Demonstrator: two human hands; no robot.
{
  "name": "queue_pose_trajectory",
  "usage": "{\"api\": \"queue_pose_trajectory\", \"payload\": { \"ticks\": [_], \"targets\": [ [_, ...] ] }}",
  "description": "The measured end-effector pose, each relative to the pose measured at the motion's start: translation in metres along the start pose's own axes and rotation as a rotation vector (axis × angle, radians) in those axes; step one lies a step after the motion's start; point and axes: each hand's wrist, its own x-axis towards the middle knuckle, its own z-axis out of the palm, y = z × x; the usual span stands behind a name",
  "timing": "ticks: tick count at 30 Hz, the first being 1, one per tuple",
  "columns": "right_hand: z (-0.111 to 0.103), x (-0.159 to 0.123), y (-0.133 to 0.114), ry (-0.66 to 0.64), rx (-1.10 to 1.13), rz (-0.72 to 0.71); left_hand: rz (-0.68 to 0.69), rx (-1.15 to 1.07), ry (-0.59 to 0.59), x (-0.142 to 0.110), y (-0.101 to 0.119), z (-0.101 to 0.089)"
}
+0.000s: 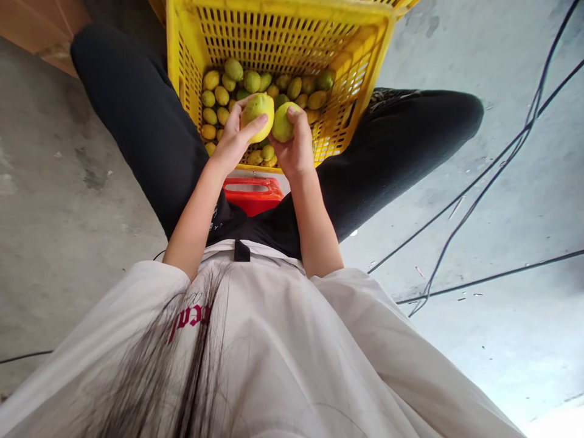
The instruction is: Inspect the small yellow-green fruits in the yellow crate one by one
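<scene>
My left hand [236,135] is wrapped round a large yellow-green lemon [259,112], thumb across its front. Right beside it, my right hand [295,146] grips a smaller, greener lemon [281,125] with the thumb on top. The two fruits are side by side and look close to touching. Both are held above the near part of a yellow plastic crate [278,30] with slotted walls. Many smaller green and yellow lemons [221,95] cover part of the crate's floor; some are hidden behind my hands.
My legs in black trousers [146,128] straddle the crate. A red plastic piece with a handle slot [255,198] sits between them. Black cables [495,161] cross the concrete floor on the right. A brown cardboard-like surface [39,27] is at the upper left.
</scene>
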Motion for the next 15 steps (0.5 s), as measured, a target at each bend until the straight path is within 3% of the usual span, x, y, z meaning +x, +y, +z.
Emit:
{"api": "queue_pose_trajectory", "payload": {
  "ticks": [2,5,9,15],
  "targets": [
    [-0.001,0.000,0.001,0.043,0.035,-0.058,-0.046,-0.082,0.059,-0.001,-0.001,0.001],
    [-0.001,0.000,0.002,0.049,0.041,-0.026,-0.102,-0.131,0.134,0.000,-0.003,0.001],
    [-0.003,0.005,-0.001,0.084,0.115,-0.005,-0.040,-0.011,0.070,0.006,-0.002,-0.003],
    [-0.009,0.009,-0.003,0.022,0.187,-0.049,-0.075,-0.071,0.073,0.006,0.002,-0.001]
  ]
}}
